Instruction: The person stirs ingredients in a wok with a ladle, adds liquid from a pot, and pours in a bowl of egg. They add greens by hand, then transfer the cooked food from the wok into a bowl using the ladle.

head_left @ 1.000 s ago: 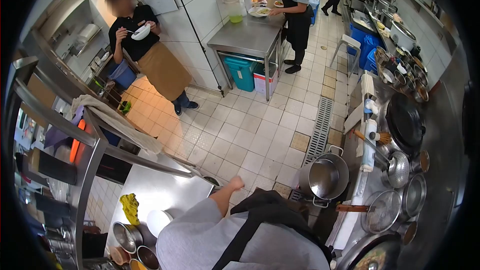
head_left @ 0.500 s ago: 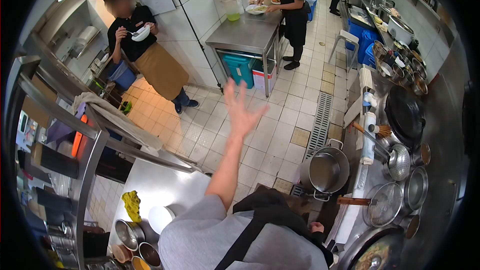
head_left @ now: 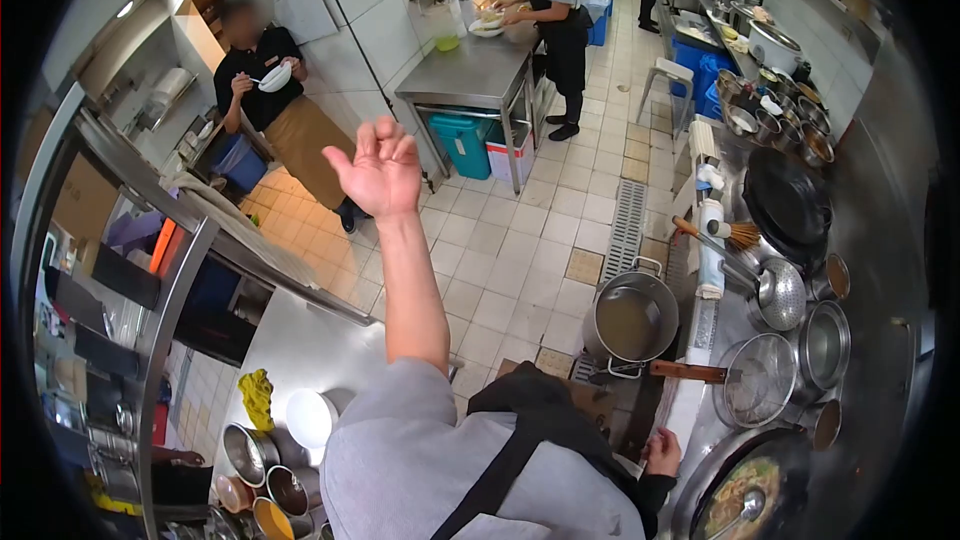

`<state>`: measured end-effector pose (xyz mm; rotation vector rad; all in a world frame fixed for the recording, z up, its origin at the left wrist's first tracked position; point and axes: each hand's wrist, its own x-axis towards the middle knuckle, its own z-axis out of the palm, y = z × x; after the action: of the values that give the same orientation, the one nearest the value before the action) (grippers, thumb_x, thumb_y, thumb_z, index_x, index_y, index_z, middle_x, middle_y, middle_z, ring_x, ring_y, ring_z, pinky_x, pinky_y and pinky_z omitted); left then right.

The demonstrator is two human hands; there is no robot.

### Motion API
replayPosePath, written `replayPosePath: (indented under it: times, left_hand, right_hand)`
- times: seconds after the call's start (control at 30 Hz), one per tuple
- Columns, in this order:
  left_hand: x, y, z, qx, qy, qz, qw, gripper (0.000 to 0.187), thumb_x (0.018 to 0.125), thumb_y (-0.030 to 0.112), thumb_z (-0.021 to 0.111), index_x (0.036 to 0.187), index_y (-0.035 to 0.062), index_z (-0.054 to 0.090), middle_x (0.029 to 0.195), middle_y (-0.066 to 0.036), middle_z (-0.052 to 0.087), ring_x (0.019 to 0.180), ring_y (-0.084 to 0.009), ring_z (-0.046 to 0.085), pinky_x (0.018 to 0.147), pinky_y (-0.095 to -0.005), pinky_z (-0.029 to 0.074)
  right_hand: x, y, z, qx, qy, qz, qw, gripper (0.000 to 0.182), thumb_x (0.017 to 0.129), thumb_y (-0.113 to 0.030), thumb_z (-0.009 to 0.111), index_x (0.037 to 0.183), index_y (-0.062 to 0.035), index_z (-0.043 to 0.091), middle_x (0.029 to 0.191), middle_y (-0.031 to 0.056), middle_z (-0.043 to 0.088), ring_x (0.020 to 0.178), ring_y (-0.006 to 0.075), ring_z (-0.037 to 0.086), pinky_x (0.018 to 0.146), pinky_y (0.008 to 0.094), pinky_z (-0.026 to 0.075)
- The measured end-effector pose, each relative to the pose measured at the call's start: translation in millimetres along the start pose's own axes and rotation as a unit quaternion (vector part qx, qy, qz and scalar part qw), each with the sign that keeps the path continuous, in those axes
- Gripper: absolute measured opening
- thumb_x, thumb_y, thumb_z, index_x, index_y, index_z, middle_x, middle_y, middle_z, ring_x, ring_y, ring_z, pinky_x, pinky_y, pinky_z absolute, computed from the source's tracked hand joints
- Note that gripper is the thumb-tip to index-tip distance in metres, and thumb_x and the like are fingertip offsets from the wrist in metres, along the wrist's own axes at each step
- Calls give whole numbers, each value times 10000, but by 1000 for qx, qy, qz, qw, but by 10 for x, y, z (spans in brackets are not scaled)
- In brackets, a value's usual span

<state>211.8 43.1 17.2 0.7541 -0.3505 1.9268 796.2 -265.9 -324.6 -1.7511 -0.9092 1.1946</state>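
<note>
My left hand [head_left: 380,165] is raised on an outstretched arm above the tiled floor, its palm turned toward me. The thumb sticks out, the fingers are loosely bent, and nothing is in it. Low by my right side, my right hand [head_left: 661,453] hangs with fingers slightly curled and no object visible in it. Close to that hand is a wok [head_left: 715,480] holding food in liquid, with a ladle [head_left: 747,508] resting inside. A wooden-handled strainer [head_left: 757,382] lies just beyond it on the stove counter.
A large pot [head_left: 630,325] stands near the floor drain [head_left: 627,225]. A person with a bowl [head_left: 275,77] stands left; another works at the steel table [head_left: 465,80]. On the counter at my left are a white bowl [head_left: 311,418], a yellow cloth [head_left: 257,398] and several metal containers.
My left hand has moved left and up, and its spread fingers have bent with the palm now facing me. My right hand has come further into view beside the wok.
</note>
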Motion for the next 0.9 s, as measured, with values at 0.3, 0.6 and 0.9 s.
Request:
replayPosePath:
  times: [0.3, 0.6, 0.9]
  left_hand:
    - [-618, -1196, 419, -110, 52, -158, 980, 678, 982, 714, 340, 790, 67, 400, 836, -36, 389, 703, -149, 385, 644, -298, 374]
    - [-1894, -3045, 347, -51, 192, -446, 873, 648, 993, 637, 451, 794, 27, 535, 972, -166, 591, 787, -209, 511, 676, -315, 456]
    - [-3900, -4066, 566, 475, -329, -633, 515, 444, 1015, 431, 558, 942, -2, 623, 840, -151, 701, 736, -266, 677, 687, -358, 566]
  right_hand:
    - [-1175, 363, -1351, -60, 384, -38, 920, 203, 996, -141, 558, 1120, -13, 654, 808, 56, 612, 685, 143, 548, 632, 302, 476]
    - [-1954, 985, -928, -276, 586, 132, 750, 361, 790, -66, 680, 1145, -17, 643, 1113, 204, 601, 1128, 396, 543, 980, 465, 439]
    - [-2160, 477, -750, -231, 655, 103, 712, 394, 803, -78, 669, 1195, -49, 634, 1206, 182, 556, 1138, 400, 534, 986, 477, 436]
